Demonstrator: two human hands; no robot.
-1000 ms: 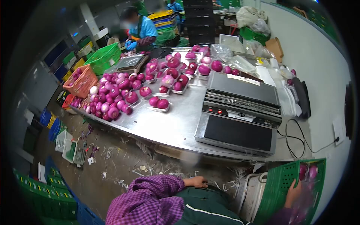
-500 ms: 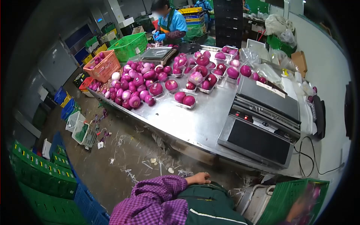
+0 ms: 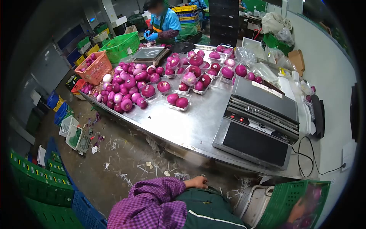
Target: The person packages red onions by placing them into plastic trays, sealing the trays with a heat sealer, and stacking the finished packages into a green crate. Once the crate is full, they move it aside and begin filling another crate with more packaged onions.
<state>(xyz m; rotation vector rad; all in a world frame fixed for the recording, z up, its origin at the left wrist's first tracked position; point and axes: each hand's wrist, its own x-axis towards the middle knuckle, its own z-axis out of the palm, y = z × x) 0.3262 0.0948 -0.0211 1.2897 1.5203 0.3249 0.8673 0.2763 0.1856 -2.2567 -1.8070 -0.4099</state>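
My left hand (image 3: 196, 182) rests against the front of my dark green apron (image 3: 202, 196), fingers loosely laid with nothing visible in them. Down at the lower right, my right hand (image 3: 297, 210) is at the inner side of a green crate (image 3: 280, 198), beside packed purple onions (image 3: 314, 194). Motion blurs its fingers, and whether it grips a pack is not clear. On the metal table (image 3: 167, 128) stands a clear tray with two purple onions (image 3: 177, 101). A wrapping machine (image 3: 259, 122) with a black plate sits at the table's right.
A heap of purple onions (image 3: 126, 86) covers the table's left, with more onion trays behind. An orange crate (image 3: 95, 68) and a green crate (image 3: 121, 46) stand beyond. Across the table works a person (image 3: 164, 24) in blue gloves. A cable (image 3: 312, 164) hangs at right.
The view has shifted slightly, so the table and its things sit further left. My right hand has moved a little upward within the crate. My left hand stays at the apron.
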